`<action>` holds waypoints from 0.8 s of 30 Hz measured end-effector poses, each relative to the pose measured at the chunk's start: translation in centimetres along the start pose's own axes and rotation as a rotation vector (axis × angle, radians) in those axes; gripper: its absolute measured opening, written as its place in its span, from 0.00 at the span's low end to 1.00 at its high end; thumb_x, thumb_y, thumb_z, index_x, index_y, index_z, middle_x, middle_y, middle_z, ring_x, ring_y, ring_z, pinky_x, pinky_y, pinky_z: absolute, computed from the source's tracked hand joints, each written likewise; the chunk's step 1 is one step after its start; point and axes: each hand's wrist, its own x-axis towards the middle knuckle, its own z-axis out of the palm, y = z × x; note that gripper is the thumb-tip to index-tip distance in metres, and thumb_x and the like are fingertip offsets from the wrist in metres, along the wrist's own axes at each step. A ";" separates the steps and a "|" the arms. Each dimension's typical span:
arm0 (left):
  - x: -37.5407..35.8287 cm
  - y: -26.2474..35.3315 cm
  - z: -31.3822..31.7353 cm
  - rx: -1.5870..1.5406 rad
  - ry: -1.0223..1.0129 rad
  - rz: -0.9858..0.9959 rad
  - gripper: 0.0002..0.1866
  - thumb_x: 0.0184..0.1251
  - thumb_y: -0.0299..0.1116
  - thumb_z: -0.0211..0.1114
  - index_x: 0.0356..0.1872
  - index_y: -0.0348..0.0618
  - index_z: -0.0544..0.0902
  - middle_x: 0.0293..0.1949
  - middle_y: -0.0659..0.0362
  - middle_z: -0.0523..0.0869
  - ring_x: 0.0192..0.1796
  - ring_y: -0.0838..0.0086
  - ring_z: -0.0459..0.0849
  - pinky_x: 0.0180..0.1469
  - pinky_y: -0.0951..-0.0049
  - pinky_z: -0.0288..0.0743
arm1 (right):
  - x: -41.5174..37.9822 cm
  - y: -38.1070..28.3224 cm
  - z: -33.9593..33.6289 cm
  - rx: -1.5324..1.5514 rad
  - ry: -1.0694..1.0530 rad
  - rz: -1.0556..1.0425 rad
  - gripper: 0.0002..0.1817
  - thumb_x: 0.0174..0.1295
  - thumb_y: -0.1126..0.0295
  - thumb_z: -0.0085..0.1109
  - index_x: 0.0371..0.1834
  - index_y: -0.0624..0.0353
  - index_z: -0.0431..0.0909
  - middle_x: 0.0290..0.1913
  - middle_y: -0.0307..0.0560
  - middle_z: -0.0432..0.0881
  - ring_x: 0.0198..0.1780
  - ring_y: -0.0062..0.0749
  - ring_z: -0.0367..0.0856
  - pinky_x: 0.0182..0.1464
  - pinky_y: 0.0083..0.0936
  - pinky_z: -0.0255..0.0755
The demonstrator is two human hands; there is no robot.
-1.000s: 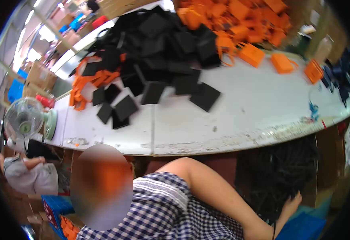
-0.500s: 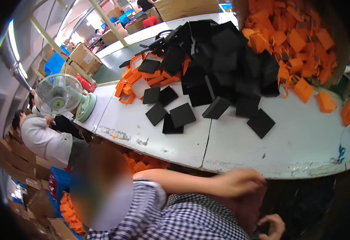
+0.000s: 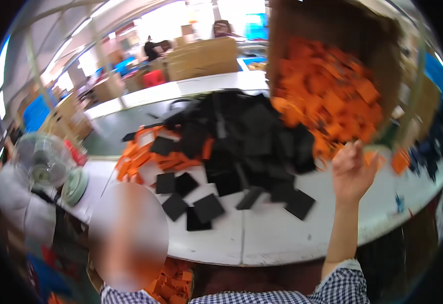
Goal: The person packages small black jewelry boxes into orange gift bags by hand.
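My right hand is raised over the right side of the white table, holding nothing that I can see. Its fingers are bent and partly apart, somewhat blurred. Just behind it lies an orange paper bag, close to or touching the hand. Most of my left hand is covered by a blurred oval; only smeared fingertips show, beside a pile of orange box parts. Between the hands spreads a big heap of black box pieces, with several loose black pieces in front.
A large cardboard box full of small orange bags lies tipped toward the white table. A fan stands at the left end, near a person in light clothing. More orange pieces are below the table edge.
My view has tilted up and turned right. My right hand has risen from near my lap to the orange bags. The other arm has swung from across my body toward the orange box parts.
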 end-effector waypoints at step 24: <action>-8.8 10.9 -13.7 -0.714 -0.294 -0.219 0.13 0.55 0.26 0.81 0.26 0.39 0.80 0.74 0.36 0.66 0.68 0.48 0.78 0.58 0.62 0.80 | -1.5 28.6 -4.0 -1.683 -1.328 0.477 0.49 0.49 0.54 0.81 0.73 0.61 0.66 0.77 0.62 0.63 0.80 0.57 0.58 0.75 0.50 0.59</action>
